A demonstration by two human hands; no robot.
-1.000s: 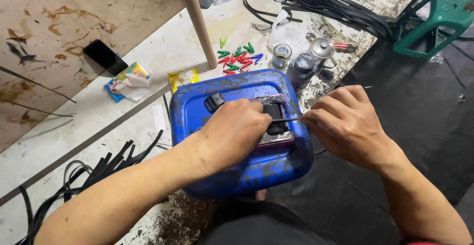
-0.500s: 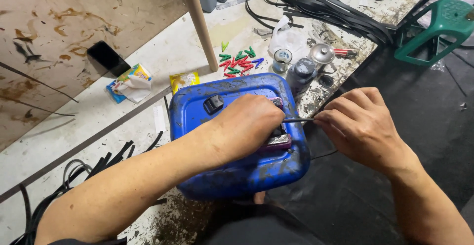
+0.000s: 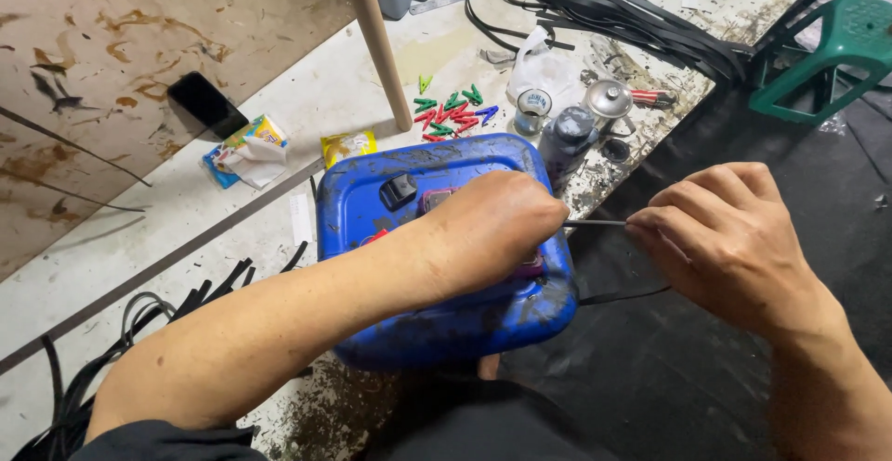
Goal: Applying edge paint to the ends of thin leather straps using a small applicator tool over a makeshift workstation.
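Observation:
A blue plastic jerrycan (image 3: 372, 191) lies on its side in front of me, with a small black piece (image 3: 399, 189) and a pinkish object on its top face. My left hand (image 3: 488, 229) is closed over that pinkish object, pressing it against the can. My right hand (image 3: 725, 238) hovers just right of the can, fingers pinched on a thin black strip (image 3: 595, 224) that runs back under my left hand. A second run of the strip (image 3: 623, 294) curves below.
Behind the can stand a wooden pole (image 3: 376, 43), coloured plastic clips (image 3: 451, 112), small tins and a dark bottle (image 3: 567, 140), and a white bag (image 3: 544, 71). Black strips (image 3: 595, 6) pile at the back. A phone (image 3: 206, 103), packets (image 3: 246, 150) and a green stool (image 3: 827, 52) flank it.
My right hand has moved to the right, away from the can, drawing the black strip out from under my left hand. My left hand stays pressed on the can.

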